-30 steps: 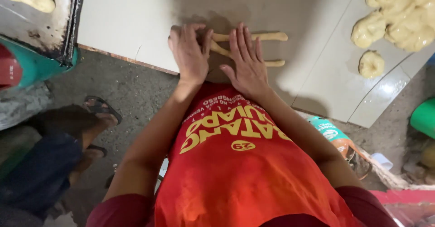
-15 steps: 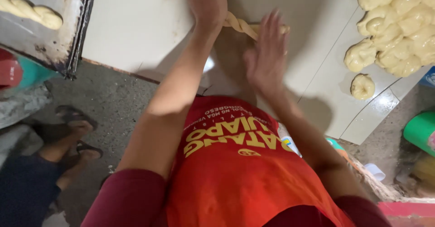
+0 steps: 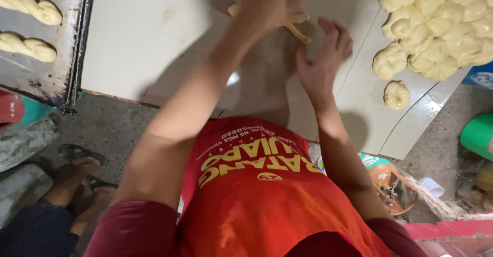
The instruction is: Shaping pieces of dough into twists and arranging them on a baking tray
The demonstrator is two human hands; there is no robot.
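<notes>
A thin pale dough rope (image 3: 297, 25), folded into two strands, lies on the white table top (image 3: 144, 41). My left hand (image 3: 269, 0) is at the far end of the rope, blurred, with its fingers curled over the dough. My right hand (image 3: 323, 56) is just below and right of it. Its fingers are spread flat and its fingertips touch the near end of a strand. My red shirt fills the lower middle of the view.
A heap of dough lumps (image 3: 441, 26) sits at the right with one separate lump (image 3: 397, 94) below it. A dark baking tray (image 3: 77, 56) at the left holds twisted dough pieces (image 3: 31, 46). Another person's sandalled feet (image 3: 77, 169) are at lower left. A green container (image 3: 477, 134) stands at the right edge.
Both hands were flat on the two dough strands. The left hand has moved up and away with the rope's far end, and the strands now lie crossed. The view has tilted.
</notes>
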